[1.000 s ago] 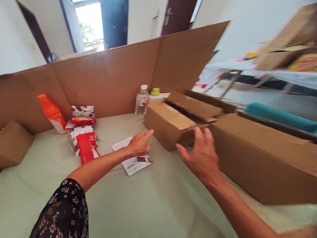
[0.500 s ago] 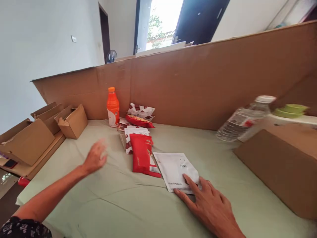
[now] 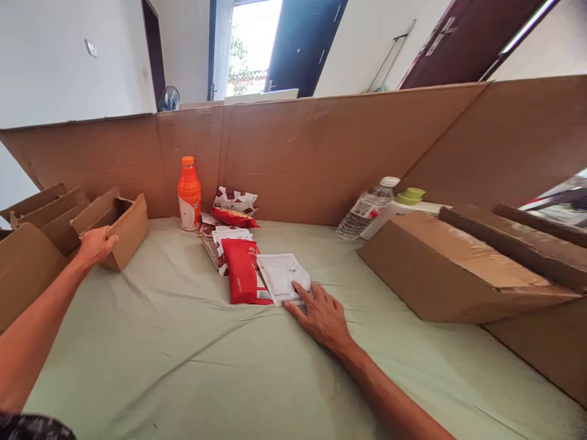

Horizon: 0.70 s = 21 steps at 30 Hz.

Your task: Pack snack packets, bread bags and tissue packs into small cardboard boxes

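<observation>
**Contact at two sites**

A flat white pouch (image 3: 280, 274) lay near frame centre, beside a glossy red packet (image 3: 239, 272); the right hand (image 3: 323, 315), fingers spread, rested on the pouch's lower right, presumably steadying it. At left, the left hand (image 3: 96, 247) pinched the rim of a brown open-topped cardboard box (image 3: 132, 235), probably for control.

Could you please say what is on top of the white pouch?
The fingers of the right hand rest on the white pouch, toward its near right corner; the surface beneath is covered.
</observation>
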Each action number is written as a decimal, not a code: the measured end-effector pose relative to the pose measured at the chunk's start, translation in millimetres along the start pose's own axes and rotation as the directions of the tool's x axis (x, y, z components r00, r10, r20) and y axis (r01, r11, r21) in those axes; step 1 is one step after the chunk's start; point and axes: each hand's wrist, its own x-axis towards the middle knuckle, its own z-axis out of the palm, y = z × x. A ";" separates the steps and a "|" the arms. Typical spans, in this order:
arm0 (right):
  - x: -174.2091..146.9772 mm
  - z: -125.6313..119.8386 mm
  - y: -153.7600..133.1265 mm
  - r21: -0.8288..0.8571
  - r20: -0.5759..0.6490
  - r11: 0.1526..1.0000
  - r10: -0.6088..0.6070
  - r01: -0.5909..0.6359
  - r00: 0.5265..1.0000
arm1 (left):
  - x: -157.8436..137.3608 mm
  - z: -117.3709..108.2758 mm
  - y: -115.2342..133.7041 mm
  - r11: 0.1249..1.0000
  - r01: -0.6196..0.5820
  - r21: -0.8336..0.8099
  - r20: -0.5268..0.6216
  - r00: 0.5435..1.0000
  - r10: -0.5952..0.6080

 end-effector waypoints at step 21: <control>47.6 -40.1 4.5 0.731 0.188 0.604 0.272 -0.319 0.944 | -237.0 -36.8 96.0 0.510 -0.837 -0.197 -0.098 0.534 0.840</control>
